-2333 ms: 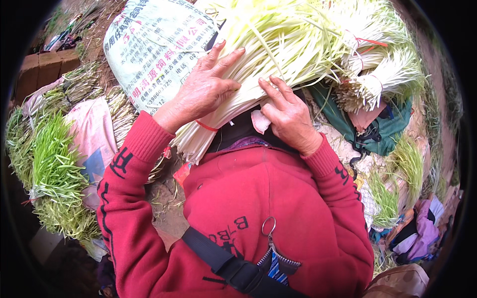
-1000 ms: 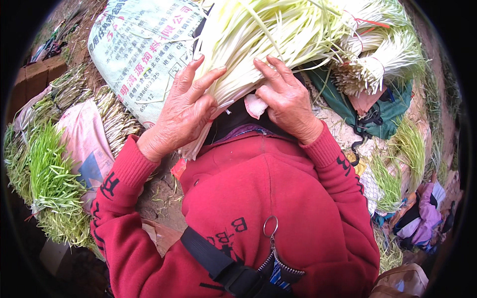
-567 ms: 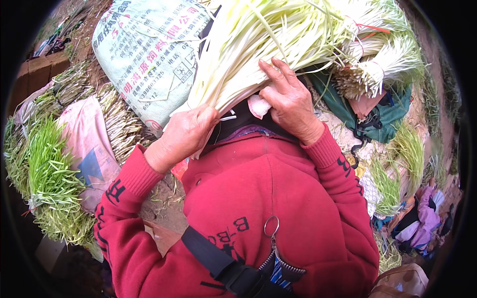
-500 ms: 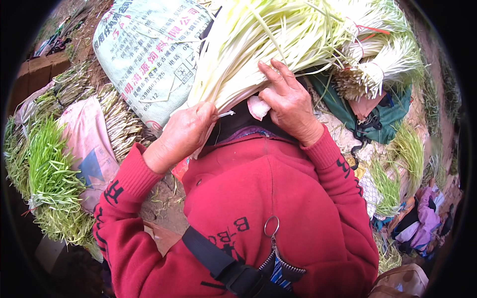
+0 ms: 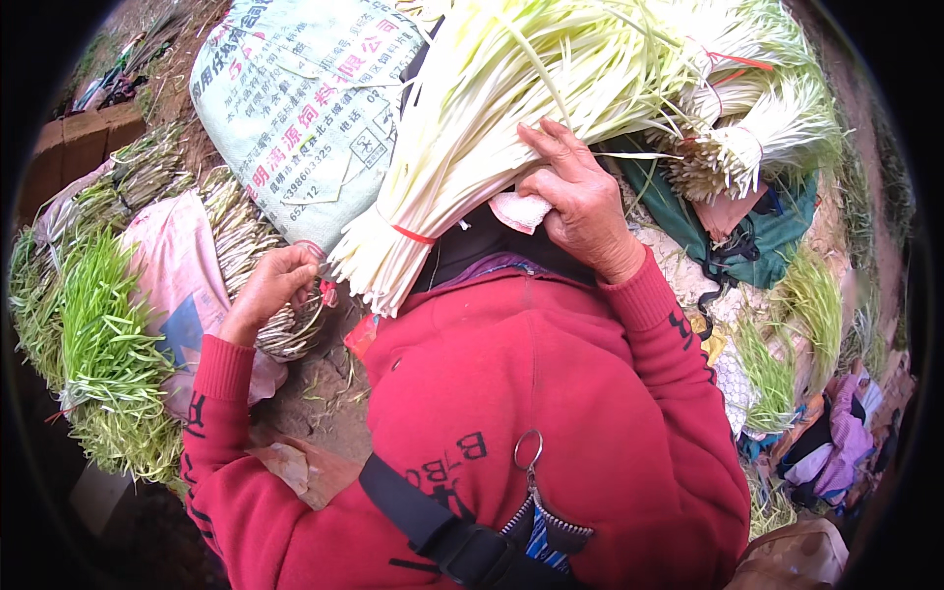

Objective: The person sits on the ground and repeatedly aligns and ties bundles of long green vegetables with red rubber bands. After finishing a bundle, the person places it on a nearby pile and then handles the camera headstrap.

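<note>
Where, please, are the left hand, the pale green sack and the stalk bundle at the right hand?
Left hand (image 5: 270, 287): head view, back of hand.
Pale green sack (image 5: 305, 113): head view, printed side.
Stalk bundle (image 5: 497, 138): head view, middle stalks.

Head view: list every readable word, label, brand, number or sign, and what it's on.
Pale green sack: large characters and number lines in black and red, plus a small boxed mark; legible in part, wording withheld.
Red sweater, chest: black lettering beside the black strap; wording withheld.
Left sleeve: black characters, partly lost in folds.
Right sleeve: black marks, seen edge-on, unreadable.
Pink cloth: blue patch, no readable text.
</note>
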`<state>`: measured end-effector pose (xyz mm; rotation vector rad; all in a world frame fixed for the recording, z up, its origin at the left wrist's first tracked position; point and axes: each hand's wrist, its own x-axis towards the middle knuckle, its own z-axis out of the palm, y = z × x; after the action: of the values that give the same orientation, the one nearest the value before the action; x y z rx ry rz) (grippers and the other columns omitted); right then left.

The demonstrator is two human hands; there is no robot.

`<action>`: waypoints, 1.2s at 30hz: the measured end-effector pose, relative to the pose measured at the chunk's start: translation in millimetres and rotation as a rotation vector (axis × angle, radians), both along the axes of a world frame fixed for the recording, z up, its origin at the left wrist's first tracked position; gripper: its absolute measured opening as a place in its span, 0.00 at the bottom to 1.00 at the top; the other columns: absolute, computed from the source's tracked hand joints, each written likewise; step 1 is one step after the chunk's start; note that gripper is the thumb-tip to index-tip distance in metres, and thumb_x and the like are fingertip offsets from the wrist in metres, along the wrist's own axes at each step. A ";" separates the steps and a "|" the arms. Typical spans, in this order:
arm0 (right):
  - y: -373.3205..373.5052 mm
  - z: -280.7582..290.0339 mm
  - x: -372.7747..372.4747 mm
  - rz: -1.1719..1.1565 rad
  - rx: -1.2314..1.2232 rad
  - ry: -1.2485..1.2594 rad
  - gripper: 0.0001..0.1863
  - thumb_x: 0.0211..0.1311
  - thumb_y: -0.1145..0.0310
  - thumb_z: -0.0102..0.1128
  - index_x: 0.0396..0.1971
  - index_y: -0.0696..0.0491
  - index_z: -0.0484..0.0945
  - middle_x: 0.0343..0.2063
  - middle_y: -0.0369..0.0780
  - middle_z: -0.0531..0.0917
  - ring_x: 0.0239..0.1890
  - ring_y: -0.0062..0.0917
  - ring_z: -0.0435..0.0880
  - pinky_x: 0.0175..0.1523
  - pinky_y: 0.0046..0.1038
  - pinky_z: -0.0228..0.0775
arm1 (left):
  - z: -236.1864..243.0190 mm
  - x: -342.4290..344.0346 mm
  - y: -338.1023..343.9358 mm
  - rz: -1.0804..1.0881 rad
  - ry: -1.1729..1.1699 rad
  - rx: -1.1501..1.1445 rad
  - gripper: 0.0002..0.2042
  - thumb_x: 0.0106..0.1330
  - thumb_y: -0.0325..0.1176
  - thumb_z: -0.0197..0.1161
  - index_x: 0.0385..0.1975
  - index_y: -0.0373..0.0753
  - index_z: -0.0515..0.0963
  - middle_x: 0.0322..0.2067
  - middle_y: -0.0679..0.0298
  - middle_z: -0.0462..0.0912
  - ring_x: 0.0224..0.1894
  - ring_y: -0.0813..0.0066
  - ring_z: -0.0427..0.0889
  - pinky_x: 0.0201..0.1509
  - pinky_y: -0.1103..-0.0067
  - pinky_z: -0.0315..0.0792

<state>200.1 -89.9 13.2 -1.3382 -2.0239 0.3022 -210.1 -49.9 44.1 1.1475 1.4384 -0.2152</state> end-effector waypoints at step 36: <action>-492.7 123.6 335.9 -1.700 1.502 0.940 0.28 0.58 0.62 0.53 0.59 0.55 0.67 0.50 0.48 0.77 0.45 0.42 0.81 0.46 0.46 0.76 | -106.6 89.7 72.9 -0.160 -0.362 -0.008 0.22 0.75 0.39 0.46 0.61 0.31 0.68 0.67 0.54 0.62 0.59 0.67 0.70 0.58 0.75 0.66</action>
<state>536.0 -582.6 136.8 -0.9590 0.2823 -0.9686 -120.4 23.0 -62.4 1.2249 1.0285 -0.1164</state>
